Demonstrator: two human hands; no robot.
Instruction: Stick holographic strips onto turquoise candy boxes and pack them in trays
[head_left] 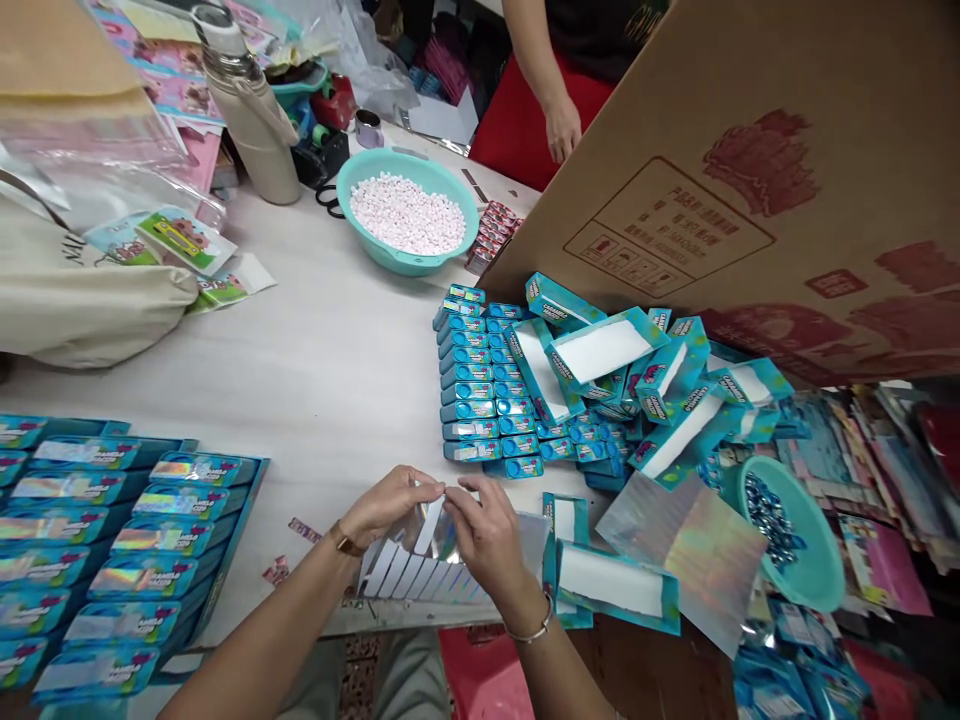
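Near the table's front edge, my left hand (pixel 394 505) is closed, with thumb and fingertips pinching the top of a pale sticker strip (pixel 429 527). My right hand (pixel 487 535) meets it there, its thumb and forefinger pinched at the same end; the exact contact is partly hidden. Below both hands lies a shiny sticker sheet (pixel 409 576) with a row of narrow slanted strips, partly covered by the right hand. Just right of it are open blue boxes (pixel 615 585) with white insides. A loose holographic sheet (pixel 690 540) lies beyond them.
Stacked blue boxes (pixel 469 390) stand ahead, open ones piled beside them. More packed boxes (pixel 161 540) fill the left. A teal basin (pixel 409 262) holds white pellets. A big carton (pixel 675 150) leans at right, near another basin (pixel 821 570). A co-worker's hand (pixel 562 128) is across the table.
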